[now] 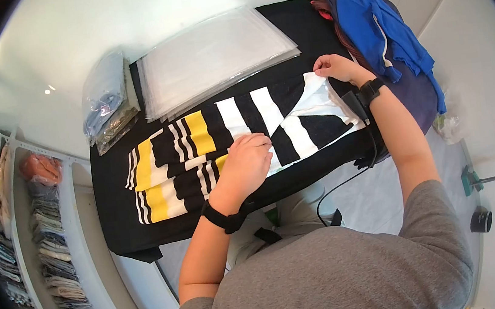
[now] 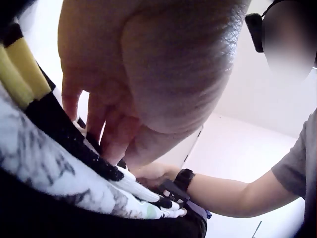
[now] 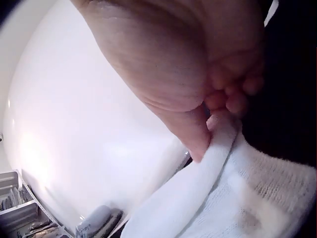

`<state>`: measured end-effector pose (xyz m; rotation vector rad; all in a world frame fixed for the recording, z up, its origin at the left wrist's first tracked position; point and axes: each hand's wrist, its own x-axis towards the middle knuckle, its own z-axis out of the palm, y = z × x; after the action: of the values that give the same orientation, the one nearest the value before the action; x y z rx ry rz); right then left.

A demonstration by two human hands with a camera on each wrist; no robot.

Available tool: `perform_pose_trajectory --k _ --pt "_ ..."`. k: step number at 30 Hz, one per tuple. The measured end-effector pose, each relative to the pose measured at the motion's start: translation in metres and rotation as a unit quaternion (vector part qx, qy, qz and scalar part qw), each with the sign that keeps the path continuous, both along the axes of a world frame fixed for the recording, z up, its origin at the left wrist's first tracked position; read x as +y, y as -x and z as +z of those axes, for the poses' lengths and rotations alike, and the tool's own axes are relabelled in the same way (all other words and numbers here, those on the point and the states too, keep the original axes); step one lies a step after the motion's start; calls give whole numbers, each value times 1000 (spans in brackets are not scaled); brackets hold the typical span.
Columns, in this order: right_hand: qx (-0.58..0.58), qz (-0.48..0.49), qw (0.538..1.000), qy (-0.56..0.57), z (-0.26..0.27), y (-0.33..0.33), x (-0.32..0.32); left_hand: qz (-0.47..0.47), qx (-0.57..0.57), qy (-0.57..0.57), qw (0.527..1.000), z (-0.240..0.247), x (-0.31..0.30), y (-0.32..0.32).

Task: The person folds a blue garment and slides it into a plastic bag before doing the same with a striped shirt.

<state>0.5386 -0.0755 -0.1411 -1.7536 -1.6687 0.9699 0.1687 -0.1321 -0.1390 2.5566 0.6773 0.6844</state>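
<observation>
A striped knit sweater (image 1: 237,119) in black, white and yellow lies partly folded along the table, its far-right end turned back to a white inner side. My right hand (image 1: 338,69) pinches the white corner at that end. In the right wrist view, thumb and fingers of the right hand (image 3: 198,89) grip a rolled white edge (image 3: 218,148), with ribbed knit beside it. My left hand (image 1: 248,160) is over the middle of the sweater near the front edge. The left wrist view has the left hand's (image 2: 143,84) thumb and fingertips together on the layered cloth (image 2: 74,144).
Clear plastic bags (image 1: 218,57) lie stacked at the back of the black-covered table (image 1: 125,235). Bagged clothes (image 1: 108,100) sit at the back left; a blue garment (image 1: 376,24) tops a pile at right. Shelves (image 1: 25,241) of packed clothes stand left. A cable (image 1: 348,178) hangs from my right wrist.
</observation>
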Motion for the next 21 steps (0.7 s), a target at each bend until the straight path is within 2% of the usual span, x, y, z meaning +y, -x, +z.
perform_pose_trajectory --k 3,5,6,8,10,12,14,15,16,18,19,20,21 --pt "-28 13 999 20 8 2 -4 -28 43 -5 999 8 1 1" --pt "-164 -1 986 -19 18 5 -10 -26 38 40 998 10 1 1" --pt "-164 1 986 -21 30 17 -15 -24 37 39 998 10 2 2" --pt "-327 -75 925 -177 47 50 -30 -38 22 29 999 8 1 3" --pt "-221 -3 960 -175 58 97 -43 -41 23 24 999 7 -2 2" --pt "-224 68 948 -218 38 147 -60 -39 25 13 999 9 -4 1" --pt "-341 46 927 -146 26 190 -83 -89 15 30 995 11 -7 12" --pt "-288 57 954 -59 17 194 -83 -63 -3 77 995 28 -12 24" --pt "-305 61 950 -30 6 197 -85 0 -35 104 994 33 -15 38" --pt "-349 51 933 -68 -3 200 -91 171 -15 111 979 42 -3 77" --pt "-354 45 932 -63 -4 201 -92 264 4 45 964 35 10 103" --pt "-352 43 933 -60 -5 201 -92 350 25 -22 936 27 21 130" --pt "-351 45 934 -55 -3 202 -92 461 130 -8 878 30 26 148"
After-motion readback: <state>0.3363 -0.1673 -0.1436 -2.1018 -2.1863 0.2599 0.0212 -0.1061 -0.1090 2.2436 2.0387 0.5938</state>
